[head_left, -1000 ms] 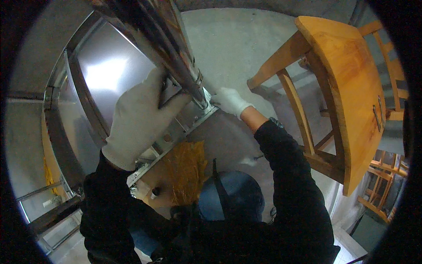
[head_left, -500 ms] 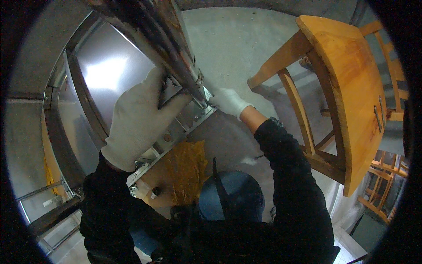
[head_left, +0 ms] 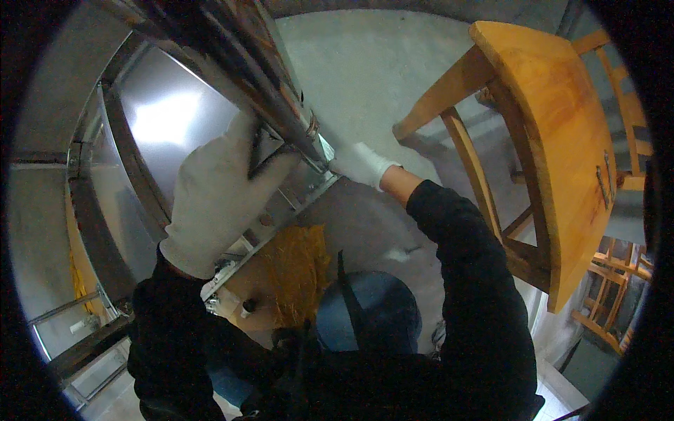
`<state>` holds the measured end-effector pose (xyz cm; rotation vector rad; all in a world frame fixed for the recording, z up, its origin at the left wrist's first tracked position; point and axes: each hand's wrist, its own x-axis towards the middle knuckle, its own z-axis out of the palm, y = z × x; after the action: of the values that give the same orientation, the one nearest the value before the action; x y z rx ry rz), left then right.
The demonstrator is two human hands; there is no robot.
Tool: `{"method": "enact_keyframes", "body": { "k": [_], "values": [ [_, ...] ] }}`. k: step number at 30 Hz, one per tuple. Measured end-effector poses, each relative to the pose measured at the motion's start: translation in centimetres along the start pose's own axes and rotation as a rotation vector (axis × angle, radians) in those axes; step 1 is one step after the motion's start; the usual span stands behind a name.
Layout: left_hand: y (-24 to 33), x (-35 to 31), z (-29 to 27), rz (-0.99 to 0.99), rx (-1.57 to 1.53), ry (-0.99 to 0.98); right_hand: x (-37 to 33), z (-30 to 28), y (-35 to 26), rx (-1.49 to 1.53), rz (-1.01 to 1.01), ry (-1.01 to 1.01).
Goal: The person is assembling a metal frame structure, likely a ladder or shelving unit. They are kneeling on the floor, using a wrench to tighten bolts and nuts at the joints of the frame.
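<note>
My left hand, in a pale work glove, is at a dark metal post with its thumb and fingers closing around the post's lower part. The post leans over a metal frame holding a shiny metal panel. My right hand, also gloved, is at the post's lower end, against the frame's corner. Its fingers are bunched together, and part of them is blurred. A small bright piece shows between those fingertips and the post; I cannot make out what it is.
A wooden chair stands to the right, with more wooden chairs beyond it. Yellow-brown sheeting lies beside the frame. A rounded blue shape with a black strap sits below my hands. Metal rails are at the lower left.
Both hands stay at the post, and the right fingertips have shifted slightly. The whole view has moved a little; nothing has visibly been let go.
</note>
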<state>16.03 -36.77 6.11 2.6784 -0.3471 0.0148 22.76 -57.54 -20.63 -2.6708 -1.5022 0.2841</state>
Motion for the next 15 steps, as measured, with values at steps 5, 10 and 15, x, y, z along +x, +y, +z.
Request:
{"method": "enact_keyframes", "body": {
  "k": [5, 10, 15],
  "values": [
    [0.2, -0.1, -0.2, -0.019, 0.064, -0.004, 0.8, -1.1, -0.1, -0.034, -0.098, -0.114],
    [0.2, 0.0, -0.3, -0.001, 0.038, -0.008, 1.8, -0.5, 1.8, -0.059, -0.210, -0.132],
    [0.3, 0.0, -0.3, -0.013, 0.008, -0.019, 2.7, 0.0, 2.0, 0.039, -0.158, -0.189]
  ]
}}
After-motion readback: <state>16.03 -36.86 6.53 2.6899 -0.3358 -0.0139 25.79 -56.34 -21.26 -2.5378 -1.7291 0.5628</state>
